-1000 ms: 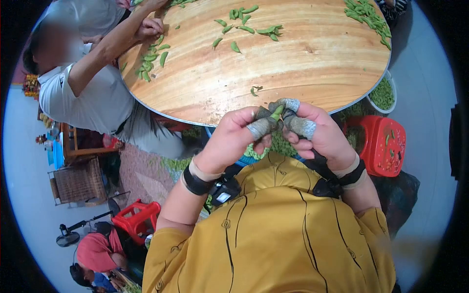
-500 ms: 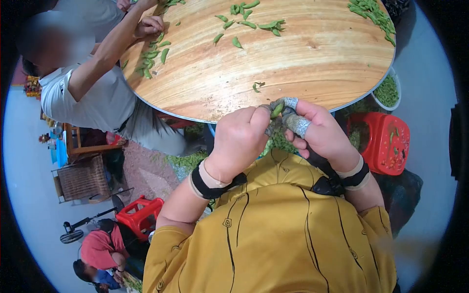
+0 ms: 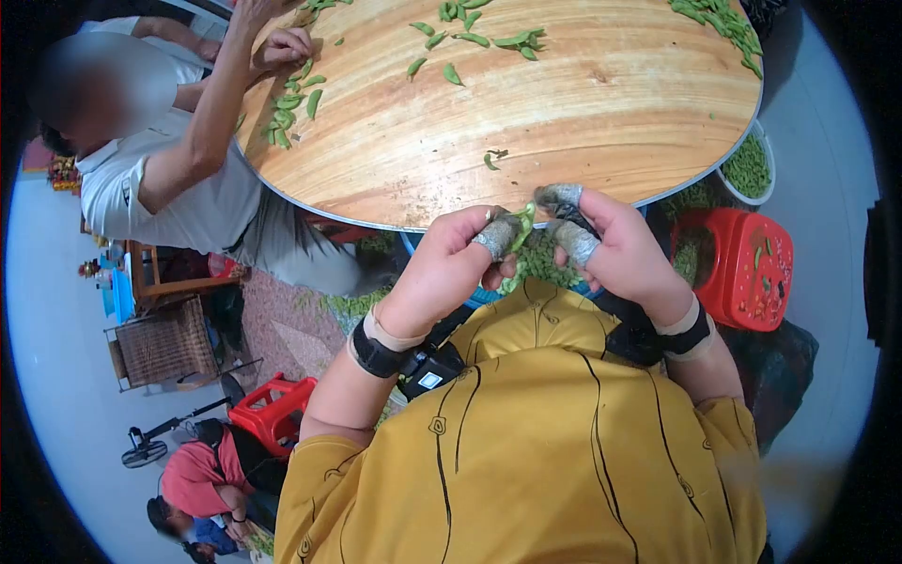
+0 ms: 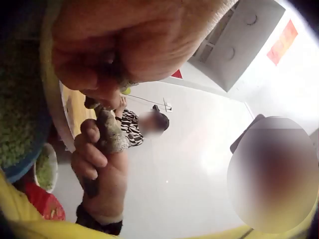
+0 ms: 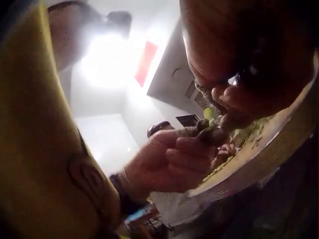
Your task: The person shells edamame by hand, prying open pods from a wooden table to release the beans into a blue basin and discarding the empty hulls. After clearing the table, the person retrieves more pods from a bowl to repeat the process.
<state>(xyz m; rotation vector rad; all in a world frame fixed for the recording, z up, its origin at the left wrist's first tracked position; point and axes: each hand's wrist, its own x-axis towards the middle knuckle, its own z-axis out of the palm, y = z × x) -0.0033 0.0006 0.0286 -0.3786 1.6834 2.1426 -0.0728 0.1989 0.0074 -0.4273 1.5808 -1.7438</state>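
Observation:
In the head view, my left hand point(image 3: 442, 268) pinches a green soybean pod point(image 3: 524, 228) between its wrapped thumb and fingers. The pod looks split, with pale green showing. Just to its right is my right hand point(image 3: 625, 249), its wrapped thumb and forefinger parted beside the pod's tip. Grey, dirt-stained tape covers these digits on both hands. Below the hands, a blue basin point(image 3: 484, 299) holds loose green beans point(image 3: 540, 265), partly hidden by the hands and yellow shirt. The left wrist view shows the right hand point(image 4: 104, 169) with its lower fingers bent inward.
Ahead is a round wooden table point(image 3: 395, 150) with scattered pods point(image 3: 451, 73) and a pod heap point(image 3: 719, 28) at far right. On the right stand a red stool point(image 3: 723, 282) and a white tub point(image 3: 772, 179) of beans. A seated person point(image 3: 178, 179) works at the left.
My left hand has rolled from back-up to thumb-up, keeping the pod. My right thumb and forefinger have come apart from it. The pod now shows paler and split.

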